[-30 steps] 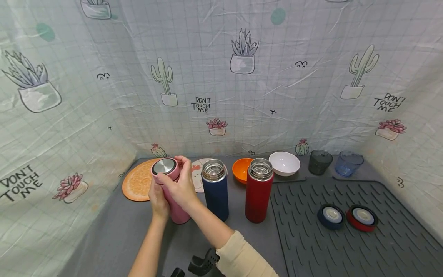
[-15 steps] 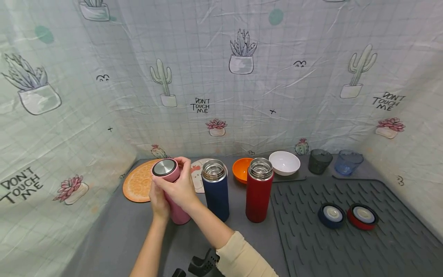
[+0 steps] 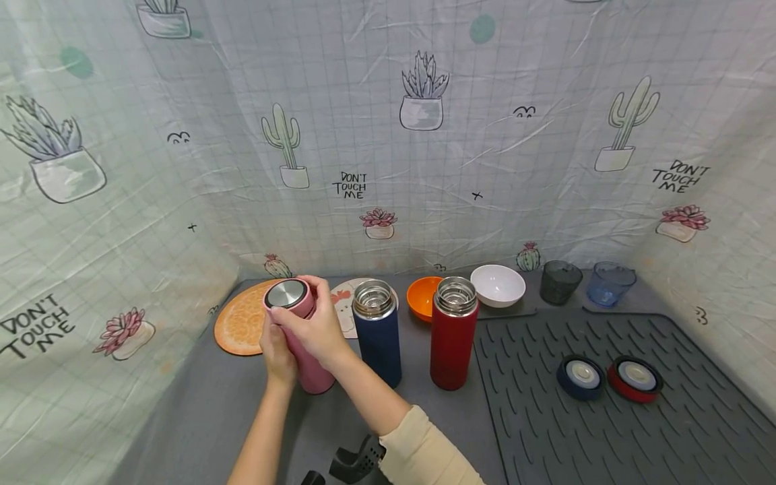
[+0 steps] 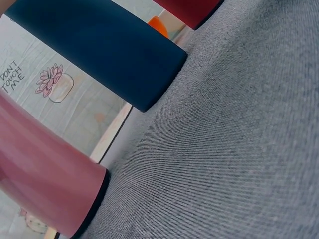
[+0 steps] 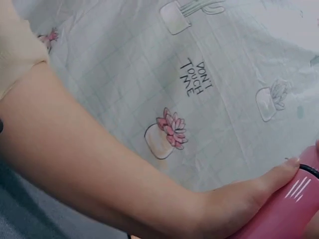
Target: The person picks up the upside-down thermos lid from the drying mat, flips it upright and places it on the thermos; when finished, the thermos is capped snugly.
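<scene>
A pink thermos bottle (image 3: 316,377) with a steel-topped pink lid (image 3: 287,294) stands tilted a little to the left in the head view. My left hand (image 3: 278,357) grips its body from the left. My right hand (image 3: 320,330) holds the lid, thumb at the near side and fingers around the far side. In the right wrist view, the thumb (image 5: 279,178) lies along the pink bottle near a dark ring. The left wrist view shows the bottle's dark base at the grey tabletop. A lidless blue bottle (image 3: 378,347) and a lidless red bottle (image 3: 451,347) stand upright to the right.
A black ribbed mat (image 3: 545,438) on the right bears a blue lid (image 3: 580,377) and a red lid (image 3: 634,379). Along the back are an orange-slice placemat (image 3: 239,327), an orange bowl (image 3: 420,298), a white bowl (image 3: 498,286), a grey cup (image 3: 559,283) and a blue cup (image 3: 609,286).
My right hand's fingers and thumb have shifted slightly around the pink lid. The left hand keeps its grip on the body, and the other bottles and lids stay put.
</scene>
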### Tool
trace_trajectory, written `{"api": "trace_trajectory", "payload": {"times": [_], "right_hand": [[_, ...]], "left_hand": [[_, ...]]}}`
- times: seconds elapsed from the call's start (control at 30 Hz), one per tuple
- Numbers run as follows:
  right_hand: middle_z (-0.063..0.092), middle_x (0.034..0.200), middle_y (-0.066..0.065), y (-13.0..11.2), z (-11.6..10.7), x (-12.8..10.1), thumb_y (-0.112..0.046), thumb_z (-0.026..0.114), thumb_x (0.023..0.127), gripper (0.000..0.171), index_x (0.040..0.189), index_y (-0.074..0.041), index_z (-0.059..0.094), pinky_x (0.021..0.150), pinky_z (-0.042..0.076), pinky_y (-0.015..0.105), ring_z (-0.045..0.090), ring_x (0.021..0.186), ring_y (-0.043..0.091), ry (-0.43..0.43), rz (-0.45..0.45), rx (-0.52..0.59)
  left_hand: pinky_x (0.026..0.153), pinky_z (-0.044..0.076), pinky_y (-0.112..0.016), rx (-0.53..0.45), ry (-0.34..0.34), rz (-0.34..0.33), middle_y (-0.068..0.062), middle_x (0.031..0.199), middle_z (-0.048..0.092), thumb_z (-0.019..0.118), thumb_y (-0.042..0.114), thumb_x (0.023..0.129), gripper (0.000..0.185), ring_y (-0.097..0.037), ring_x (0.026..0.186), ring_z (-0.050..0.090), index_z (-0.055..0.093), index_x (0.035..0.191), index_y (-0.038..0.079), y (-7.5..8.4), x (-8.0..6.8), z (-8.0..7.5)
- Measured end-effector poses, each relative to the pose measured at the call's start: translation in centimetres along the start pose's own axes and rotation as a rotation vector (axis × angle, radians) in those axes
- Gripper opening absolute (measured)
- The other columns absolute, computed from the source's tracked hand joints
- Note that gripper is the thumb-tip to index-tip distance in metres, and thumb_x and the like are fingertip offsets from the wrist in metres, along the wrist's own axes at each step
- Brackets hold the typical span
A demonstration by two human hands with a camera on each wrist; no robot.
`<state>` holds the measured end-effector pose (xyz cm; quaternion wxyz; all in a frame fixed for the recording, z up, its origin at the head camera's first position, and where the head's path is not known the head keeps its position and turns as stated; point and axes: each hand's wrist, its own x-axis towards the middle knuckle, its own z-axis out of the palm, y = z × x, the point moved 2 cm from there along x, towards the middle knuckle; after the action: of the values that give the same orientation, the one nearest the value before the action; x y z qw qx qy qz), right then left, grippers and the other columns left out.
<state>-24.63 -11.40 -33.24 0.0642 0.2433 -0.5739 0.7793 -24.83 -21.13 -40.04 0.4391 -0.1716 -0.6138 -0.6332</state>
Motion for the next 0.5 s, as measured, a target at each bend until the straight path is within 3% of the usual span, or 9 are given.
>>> {"api": "trace_trajectory", "payload": {"times": [0.13,0.27,0.37,0.5], "right_hand": [[0.046,0.113,-0.006,0.26,-0.05,-0.20,-0.022,0.076,0.072,0.062,0.120,-0.016,0.038,0.085,0.044,0.025,0.051,0.101,0.009,0.078,-0.017,-0.210],[0.043,0.119,0.001,0.16,-0.23,-0.46,-0.026,0.066,0.078,0.061,0.131,-0.013,0.039,0.090,0.040,0.027,0.047,0.107,0.012,0.057,-0.052,-0.301],[0.049,0.120,0.005,0.15,-0.30,-0.38,-0.022,0.060,0.081,0.057,0.133,-0.008,0.041,0.090,0.041,0.026,0.050,0.105,0.011,0.000,-0.056,-0.219],[0.054,0.113,0.002,0.30,-0.32,-0.03,-0.013,0.066,0.079,0.052,0.126,-0.009,0.044,0.083,0.046,0.025,0.055,0.097,0.009,-0.031,-0.006,-0.029]], "left_hand": [[0.082,0.041,-0.020,-0.014,0.015,-0.006,0.001,0.107,0.061,0.038,0.043,0.096,0.047,-0.012,0.096,0.055,0.055,0.121,0.007,0.02,-0.10,0.19],[0.086,0.040,-0.021,-0.049,0.003,-0.007,-0.002,0.112,0.059,0.040,0.044,0.095,0.052,-0.014,0.101,0.053,0.052,0.125,0.004,-0.04,-0.27,0.27],[0.086,0.040,-0.020,-0.044,0.005,-0.006,-0.002,0.112,0.059,0.041,0.046,0.095,0.054,-0.014,0.101,0.053,0.051,0.125,0.003,-0.08,-0.28,0.20],[0.083,0.041,-0.020,0.004,0.009,-0.006,0.001,0.108,0.060,0.038,0.047,0.095,0.050,-0.012,0.097,0.054,0.054,0.121,0.007,-0.01,-0.15,0.11]]}}
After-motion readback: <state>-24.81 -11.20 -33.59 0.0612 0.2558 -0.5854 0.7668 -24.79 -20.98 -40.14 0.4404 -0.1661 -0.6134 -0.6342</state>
